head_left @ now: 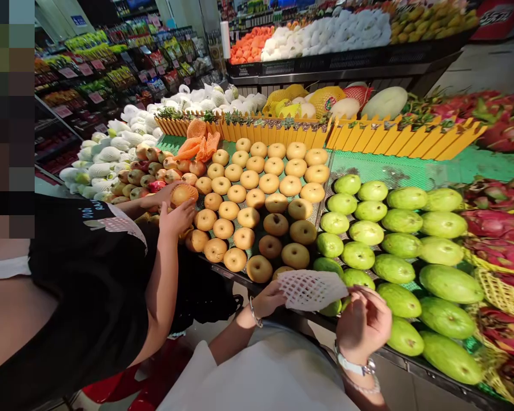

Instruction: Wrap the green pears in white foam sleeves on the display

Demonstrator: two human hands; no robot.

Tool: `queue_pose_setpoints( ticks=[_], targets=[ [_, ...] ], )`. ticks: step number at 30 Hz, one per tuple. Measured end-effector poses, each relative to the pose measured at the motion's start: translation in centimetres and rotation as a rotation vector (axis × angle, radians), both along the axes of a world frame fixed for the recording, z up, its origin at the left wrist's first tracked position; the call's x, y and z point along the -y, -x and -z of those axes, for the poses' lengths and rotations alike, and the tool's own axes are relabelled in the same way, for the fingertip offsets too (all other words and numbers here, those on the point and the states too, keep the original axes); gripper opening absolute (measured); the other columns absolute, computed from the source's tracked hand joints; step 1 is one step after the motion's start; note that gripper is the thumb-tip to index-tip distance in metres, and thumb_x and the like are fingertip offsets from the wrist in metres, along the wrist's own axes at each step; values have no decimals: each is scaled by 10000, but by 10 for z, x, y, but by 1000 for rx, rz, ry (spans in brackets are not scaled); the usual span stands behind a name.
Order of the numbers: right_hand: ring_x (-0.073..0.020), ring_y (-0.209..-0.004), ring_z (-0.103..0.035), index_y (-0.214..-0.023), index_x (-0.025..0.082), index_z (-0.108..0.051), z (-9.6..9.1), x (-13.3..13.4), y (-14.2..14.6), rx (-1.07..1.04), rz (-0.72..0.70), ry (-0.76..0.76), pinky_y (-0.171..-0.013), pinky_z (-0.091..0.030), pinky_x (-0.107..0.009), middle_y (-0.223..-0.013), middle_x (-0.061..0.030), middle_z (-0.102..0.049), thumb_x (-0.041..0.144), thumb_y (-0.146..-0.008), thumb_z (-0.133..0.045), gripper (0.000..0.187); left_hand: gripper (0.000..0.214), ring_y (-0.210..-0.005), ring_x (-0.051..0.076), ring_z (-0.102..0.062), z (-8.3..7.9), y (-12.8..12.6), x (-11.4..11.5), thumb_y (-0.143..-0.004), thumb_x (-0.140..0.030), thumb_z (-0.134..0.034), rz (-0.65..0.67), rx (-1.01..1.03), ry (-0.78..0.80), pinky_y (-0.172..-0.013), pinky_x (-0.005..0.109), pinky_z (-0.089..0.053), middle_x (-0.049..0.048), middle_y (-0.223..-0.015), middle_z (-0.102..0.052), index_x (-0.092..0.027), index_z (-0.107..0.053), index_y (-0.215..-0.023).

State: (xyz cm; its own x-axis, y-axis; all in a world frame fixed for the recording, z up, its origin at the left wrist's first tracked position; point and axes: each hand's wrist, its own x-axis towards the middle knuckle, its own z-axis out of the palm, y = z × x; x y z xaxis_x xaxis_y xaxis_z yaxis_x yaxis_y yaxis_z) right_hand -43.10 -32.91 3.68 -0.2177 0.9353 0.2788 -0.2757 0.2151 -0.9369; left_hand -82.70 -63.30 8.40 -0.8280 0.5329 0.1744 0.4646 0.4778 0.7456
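Foam net (312,288) between left hand (270,298) and right hand (365,319), before pears (255,198) — pomegranates (148,178) left of pears, fruit rows (402,221) right, then dragon fruit (497,225) — planters (278,135) behind pears

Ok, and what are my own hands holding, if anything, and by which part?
A white foam net: the left hand holds its left end, the right hand pinches its right end.

seemingly "RAI" on the black fabric shirt (107,285) beside me, blue rectangular sign (79,20) too small to read
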Motion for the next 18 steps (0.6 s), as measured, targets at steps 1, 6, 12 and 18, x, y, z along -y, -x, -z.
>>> queue_pose_setpoints(
  ticks=[1, 6, 12, 18],
  targets=[
    [-210, -867, -650, -845, 223, -670, -2, -2, -3, 86, -44, -65, -838, -520, -383, -909, -40, -671, 251, -827, -670, 33, 399, -1161, 264, -594, 1, -1, 3, -953, -241, -317, 85, -106, 189, -1010, 450, -457, 176, -1212, -672, -106, -591, -1209],
    [-211, -816, -685, -854, 208, -657, 1, -21, -6, 282, -332, 32, -761, -572, -347, -883, -61, -716, 333, -758, -724, 171, 225, -1058, 325, -622, 10, -20, 26, -809, -76, -462, 245, -384, 690, -977, 514, -424, 186, -914, -721, -129, -679, -782],
    [-238, -716, -709, -785, 190, -748, 4, -38, -11, 515, -737, 92, -663, -590, -324, -779, -77, -754, 325, -683, -749, 168, 332, -1198, 238, -583, 21, -33, 54, -899, -57, -393, 371, -625, 899, -1087, 453, -401, 124, -1213, -690, -154, -670, -1054],
    [-306, -778, -731, -608, 230, -770, -5, -30, -5, 280, -685, -39, -738, -614, -402, -735, -102, -765, 294, -680, -732, 103, 464, -1403, 212, -429, 20, -31, 87, -953, -62, -291, 417, -700, 901, -1216, 499, -260, 98, -1397, -581, -189, -563, -1306]
  ],
)
